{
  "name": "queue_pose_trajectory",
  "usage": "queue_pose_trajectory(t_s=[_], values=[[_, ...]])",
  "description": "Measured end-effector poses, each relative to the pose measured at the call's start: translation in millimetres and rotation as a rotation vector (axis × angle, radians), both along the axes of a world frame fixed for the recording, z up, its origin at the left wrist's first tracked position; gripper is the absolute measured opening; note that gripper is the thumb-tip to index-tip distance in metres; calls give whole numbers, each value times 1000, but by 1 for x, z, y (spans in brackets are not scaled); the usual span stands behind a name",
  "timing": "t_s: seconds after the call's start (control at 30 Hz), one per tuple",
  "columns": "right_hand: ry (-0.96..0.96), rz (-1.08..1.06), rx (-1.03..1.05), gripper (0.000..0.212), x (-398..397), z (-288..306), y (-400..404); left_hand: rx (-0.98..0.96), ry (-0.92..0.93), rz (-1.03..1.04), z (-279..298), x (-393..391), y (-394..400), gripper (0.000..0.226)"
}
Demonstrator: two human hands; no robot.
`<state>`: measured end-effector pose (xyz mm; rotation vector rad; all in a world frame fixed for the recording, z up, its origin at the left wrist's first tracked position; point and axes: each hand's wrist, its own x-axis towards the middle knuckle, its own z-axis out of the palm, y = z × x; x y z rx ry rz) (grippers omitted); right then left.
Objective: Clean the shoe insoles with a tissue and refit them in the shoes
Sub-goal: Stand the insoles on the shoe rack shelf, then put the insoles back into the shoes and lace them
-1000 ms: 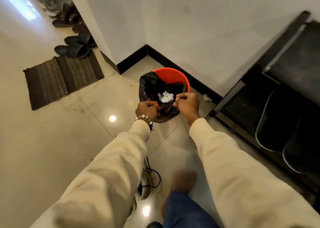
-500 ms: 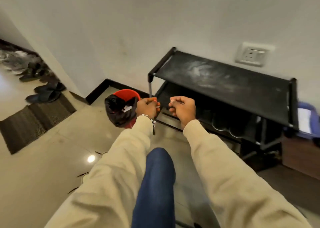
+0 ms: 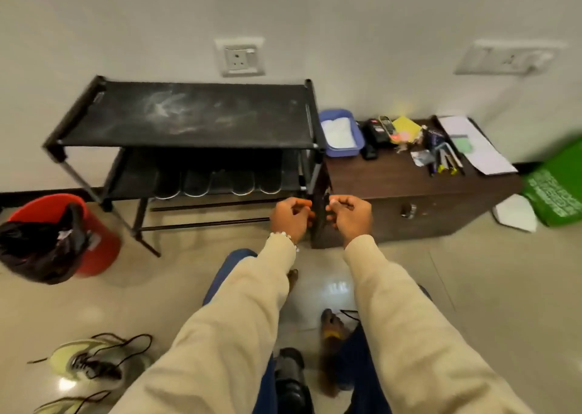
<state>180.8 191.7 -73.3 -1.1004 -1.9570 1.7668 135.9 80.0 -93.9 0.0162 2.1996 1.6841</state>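
My left hand [image 3: 291, 220] and my right hand [image 3: 348, 215] hover side by side in front of me, fingers loosely curled, holding nothing. A pale yellow-green shoe [image 3: 88, 363] with dark laces lies on the floor at the lower left, and the edge of a second shoe [image 3: 59, 409] shows below it. No insole is visible. A blue tissue box [image 3: 340, 131] sits on the brown cabinet [image 3: 409, 193]. White tissue [image 3: 64, 234] lies in the black bag of the red bin [image 3: 94, 243] at the left.
A black shoe rack [image 3: 189, 124] stands against the wall with dark slippers [image 3: 220, 183] on its lower shelf. The cabinet top holds phones, pens and papers [image 3: 472, 142]. A green bag [image 3: 557, 187] is at the far right. My legs and bare feet are below.
My hands have left the bin's black bag and come up together in front of me. My view has swung right, from the bin to the rack and cabinet.
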Motion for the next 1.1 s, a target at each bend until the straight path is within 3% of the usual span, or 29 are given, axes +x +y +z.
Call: queue_pose_trajectory(t_s=[0.33, 0.47, 0.63, 0.73, 1.1], values=[[-328, -351, -74, 22, 86, -85, 74, -304, -68, -465, -101, 32, 84, 20], [-457, -412, -102, 19, 116, -118, 83, -434, -72, -586, -127, 55, 101, 17], [-680, -433, -150, 12, 168, -205, 95, -499, -121, -710, -163, 97, 117, 18], [-765, -441, -168, 10, 191, -210, 90, -567, -162, -760, -193, 124, 127, 17], [-1185, -518, -136, 39, 293, -343, 123, -644, -254, -1129, -296, 209, 175, 33]])
